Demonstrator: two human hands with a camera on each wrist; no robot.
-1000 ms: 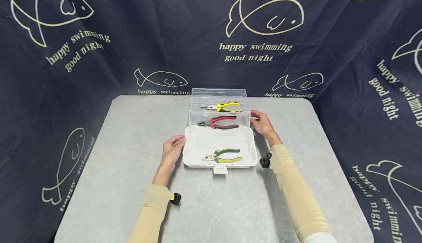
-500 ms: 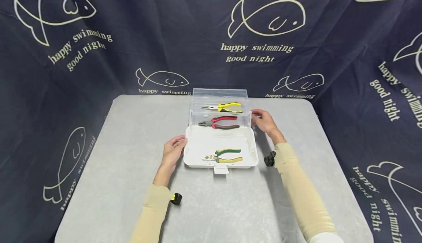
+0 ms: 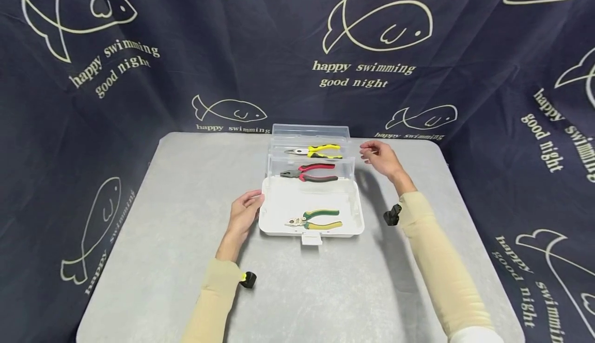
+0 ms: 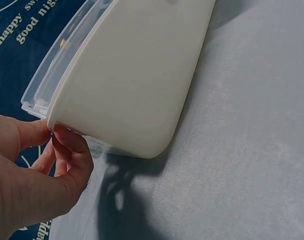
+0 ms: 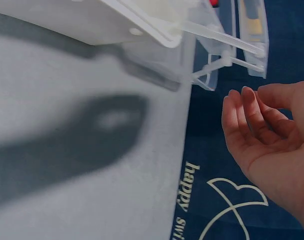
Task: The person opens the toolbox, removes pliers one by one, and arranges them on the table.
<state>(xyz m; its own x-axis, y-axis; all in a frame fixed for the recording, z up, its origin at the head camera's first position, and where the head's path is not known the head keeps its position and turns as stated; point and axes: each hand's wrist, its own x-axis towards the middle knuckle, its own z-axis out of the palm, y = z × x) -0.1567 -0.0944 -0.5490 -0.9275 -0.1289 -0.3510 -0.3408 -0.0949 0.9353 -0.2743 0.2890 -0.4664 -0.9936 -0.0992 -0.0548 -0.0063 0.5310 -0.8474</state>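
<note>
A white toolbox (image 3: 279,198) stands unfolded at mid-table, its two clear trays raised in steps behind the base. Pliers with green and yellow handles (image 3: 321,220) lie in the base. Red-and-black pliers (image 3: 316,173) rest in the lower tray, and yellow-and-black needle-nose pliers (image 3: 321,151) in the upper one. My left hand (image 3: 244,211) pinches the base's rim at its left side, thumb and fingertips meeting at the corner (image 4: 59,117). To the right of the trays, my right hand (image 3: 381,158) hovers apart from the box, its loosely bent fingers (image 5: 232,115) holding nothing.
The grey table (image 3: 186,177) extends around the box on both sides and in front. Its far edge meets a dark blue fish-print curtain (image 3: 288,48). A white latch (image 3: 311,238) juts from the box's front. Hinge arms (image 5: 227,37) link the trays at the right side.
My right hand has left the right side of the trays, moving up, back and slightly right. The left hand keeps its place at the rim, and the pliers stay where they were.
</note>
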